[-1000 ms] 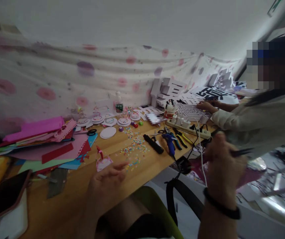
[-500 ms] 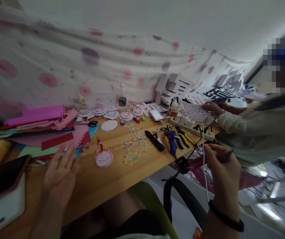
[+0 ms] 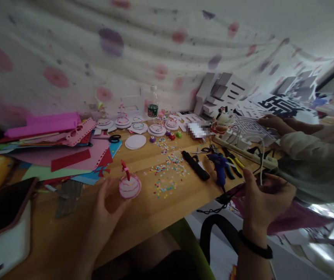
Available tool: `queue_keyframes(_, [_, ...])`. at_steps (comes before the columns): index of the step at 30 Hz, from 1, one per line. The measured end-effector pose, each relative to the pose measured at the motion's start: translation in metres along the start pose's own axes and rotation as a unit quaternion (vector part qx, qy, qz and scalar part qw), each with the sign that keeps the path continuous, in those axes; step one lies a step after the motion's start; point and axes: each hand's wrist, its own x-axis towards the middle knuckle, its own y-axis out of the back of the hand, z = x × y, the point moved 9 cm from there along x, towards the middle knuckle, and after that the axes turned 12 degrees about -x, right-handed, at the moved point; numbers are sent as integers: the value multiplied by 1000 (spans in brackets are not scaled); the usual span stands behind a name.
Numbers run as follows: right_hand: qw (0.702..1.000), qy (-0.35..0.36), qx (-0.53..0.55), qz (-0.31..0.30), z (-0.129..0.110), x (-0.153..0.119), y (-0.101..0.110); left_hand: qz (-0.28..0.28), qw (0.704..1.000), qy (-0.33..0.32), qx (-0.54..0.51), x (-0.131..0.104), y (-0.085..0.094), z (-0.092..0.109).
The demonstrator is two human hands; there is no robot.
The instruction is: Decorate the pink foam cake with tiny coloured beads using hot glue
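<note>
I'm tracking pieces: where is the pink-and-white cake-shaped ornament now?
In the head view, the ornament sits left of centre on the wooden table, by the left hand, with scattered multicoloured bits to its right.

Phone (image 3: 8,208) cropped left of the left hand (image 3: 105,214), co-worker's sleeve (image 3: 321,161) cropped beyond the right hand (image 3: 263,206), whose grip blurs into shadow

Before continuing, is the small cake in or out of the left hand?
Out: the left hand is open beside the small cake, fingers short of it; thumb contact unclear.
</note>
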Motion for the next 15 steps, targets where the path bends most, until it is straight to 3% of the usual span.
queue_keyframes(7, [981, 33, -121, -150, 41, 11, -64, -28, 999, -18, 22, 10, -26, -7])
queue_keyframes(15, [946, 71, -213, -234, 37, 14, -96, 4, 998, 32, 50, 4, -26, -3])
